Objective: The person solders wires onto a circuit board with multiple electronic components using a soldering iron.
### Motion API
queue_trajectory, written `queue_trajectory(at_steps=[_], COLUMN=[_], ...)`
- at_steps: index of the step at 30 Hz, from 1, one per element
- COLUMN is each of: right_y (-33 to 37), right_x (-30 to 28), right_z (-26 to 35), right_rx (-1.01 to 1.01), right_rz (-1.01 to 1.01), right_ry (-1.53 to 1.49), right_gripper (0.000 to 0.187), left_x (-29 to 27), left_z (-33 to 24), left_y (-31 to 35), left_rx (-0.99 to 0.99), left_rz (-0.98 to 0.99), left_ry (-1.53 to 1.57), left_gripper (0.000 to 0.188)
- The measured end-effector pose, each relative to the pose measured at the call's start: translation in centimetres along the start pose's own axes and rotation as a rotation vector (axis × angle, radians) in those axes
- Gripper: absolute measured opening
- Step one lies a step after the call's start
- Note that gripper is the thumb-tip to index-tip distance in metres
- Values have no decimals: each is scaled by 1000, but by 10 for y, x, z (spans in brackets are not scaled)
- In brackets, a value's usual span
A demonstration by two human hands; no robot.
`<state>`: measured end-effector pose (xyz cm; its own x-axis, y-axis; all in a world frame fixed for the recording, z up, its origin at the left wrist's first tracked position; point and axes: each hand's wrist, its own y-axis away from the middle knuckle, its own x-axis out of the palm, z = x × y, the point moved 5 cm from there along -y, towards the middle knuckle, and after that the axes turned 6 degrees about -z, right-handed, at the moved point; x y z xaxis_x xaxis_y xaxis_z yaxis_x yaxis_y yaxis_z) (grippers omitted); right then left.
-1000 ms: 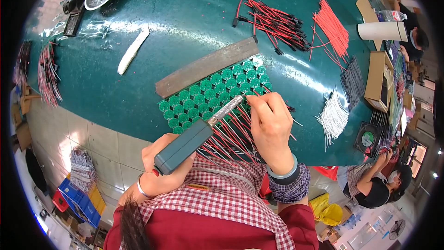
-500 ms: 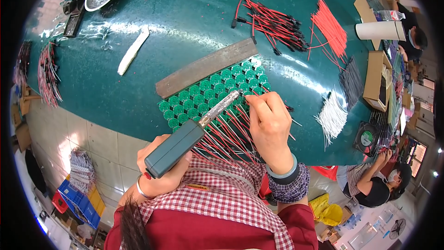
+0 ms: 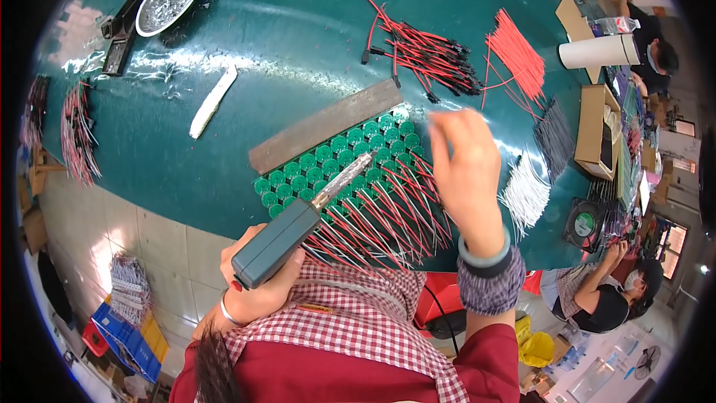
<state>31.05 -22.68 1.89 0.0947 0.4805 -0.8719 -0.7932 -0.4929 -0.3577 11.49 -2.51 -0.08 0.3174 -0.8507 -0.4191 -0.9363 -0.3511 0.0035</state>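
My left hand (image 3: 277, 287) is wrapped round the dark green handle of a soldering iron (image 3: 277, 245). The iron's silvery tip lies over a panel of round green circuit boards (image 3: 300, 182). Red, white and dark wires (image 3: 384, 227) fan out from the panel's near side toward my apron. My right hand (image 3: 471, 168) is raised to the right of the panel, away from the iron. Motion smears its fingers, so I cannot make out whether they hold anything. Along the panel's far edge lies a flat grey-brown bar (image 3: 328, 125).
Beyond the panel lie red wires with black connectors (image 3: 429, 52). Loose red (image 3: 516, 56), black (image 3: 554, 138) and white wires (image 3: 526, 192) lie to the right. A metal bowl (image 3: 142, 24) and a white strip (image 3: 213, 102) sit at left. An open cardboard box (image 3: 591, 130) stands at right.
My right hand has moved from beside the iron's tip up and to the right. The iron's tip has shifted slightly left and down, still in my left hand.
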Motion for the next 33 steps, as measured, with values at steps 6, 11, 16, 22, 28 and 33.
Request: queue_trajectory(at_steps=[6, 11, 16, 22, 28, 33], right_y=[-8, 26, 13, -2, 7, 23], right_x=[19, -12, 3, 29, 12, -4], right_z=[-44, -58, -59, -53, -29, -3], right_rx=[135, 200, 298, 171, 117, 9], right_rz=[-18, 141, 130, 77, 138, 209], right_ry=[71, 132, -58, -25, 53, 400], right_gripper=[12, 11, 15, 11, 16, 19], left_x=[0, 0, 2, -2, -5, -7], left_z=[0, 5, 3, 1, 5, 2], left_y=[0, -1, -3, 1, 8, 6], left_rx=[-91, -104, -75, -113, -104, -51], left_rz=[34, 21, 40, 8, -13, -19], left_ry=[54, 52, 53, 47, 37, 37], left_gripper=[25, 25, 25, 26, 26, 26])
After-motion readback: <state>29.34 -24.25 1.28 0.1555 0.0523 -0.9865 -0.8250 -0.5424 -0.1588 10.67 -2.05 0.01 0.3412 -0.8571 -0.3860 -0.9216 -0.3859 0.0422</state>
